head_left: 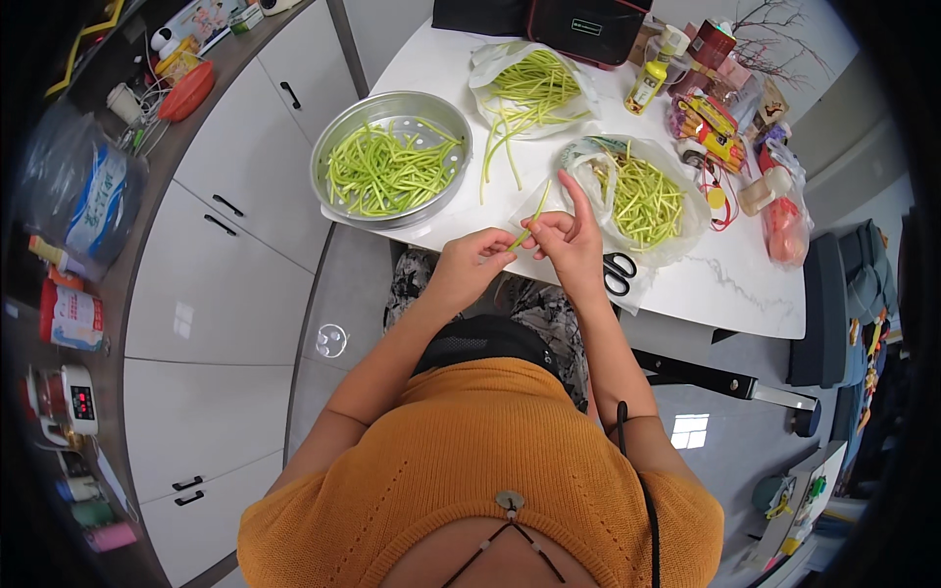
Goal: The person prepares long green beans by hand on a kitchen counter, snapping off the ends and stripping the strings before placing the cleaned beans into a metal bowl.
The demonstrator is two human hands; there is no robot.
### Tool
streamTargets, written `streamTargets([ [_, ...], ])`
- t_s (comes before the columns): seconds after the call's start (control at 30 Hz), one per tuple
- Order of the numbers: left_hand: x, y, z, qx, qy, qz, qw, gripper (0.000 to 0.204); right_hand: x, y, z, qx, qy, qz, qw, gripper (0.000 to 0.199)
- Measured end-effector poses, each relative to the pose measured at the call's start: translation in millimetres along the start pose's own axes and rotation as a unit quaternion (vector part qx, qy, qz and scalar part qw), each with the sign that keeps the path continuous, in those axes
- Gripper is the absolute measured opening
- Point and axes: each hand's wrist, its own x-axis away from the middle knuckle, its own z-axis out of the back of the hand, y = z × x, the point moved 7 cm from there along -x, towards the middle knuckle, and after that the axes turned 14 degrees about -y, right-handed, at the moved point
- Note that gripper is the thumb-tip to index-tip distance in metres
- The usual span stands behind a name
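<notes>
A single thin green vegetable stem slants up between my two hands, just above the table's near edge. The fingertips of my left hand are closed on its lower end. My right hand pinches it a little higher, with the forefinger stretched out. Left of the hands sits a round metal colander holding many short stem pieces. Behind them, a plastic bag holds long stems, a few hanging out over the tabletop. Close to my right hand lies another open bag with shorter greenish-yellow pieces.
Black-handled scissors lie beside the right bag on the white table. A yellow bottle, snack packets and a black case stand farther back. White cabinets run along the left.
</notes>
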Motion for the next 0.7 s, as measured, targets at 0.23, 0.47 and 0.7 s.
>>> streamTargets([
  [0.23,2.7,5.3,20.3,-0.054,0.050,-0.035,0.997,0.017,11.9,-40.1,17.2,0.462,0.091,0.127,0.873,0.025],
  [0.47,2.0,2.7,33.5,-0.033,0.080,-0.032,0.996,0.018,6.5,-9.6,24.8,0.225,-0.135,-0.076,0.962,0.012],
  [0.7,-0.3,-1.5,16.3,0.072,0.028,-0.009,0.997,0.019,12.9,0.6,-1.7,-0.072,-0.273,-0.087,0.955,0.031],
])
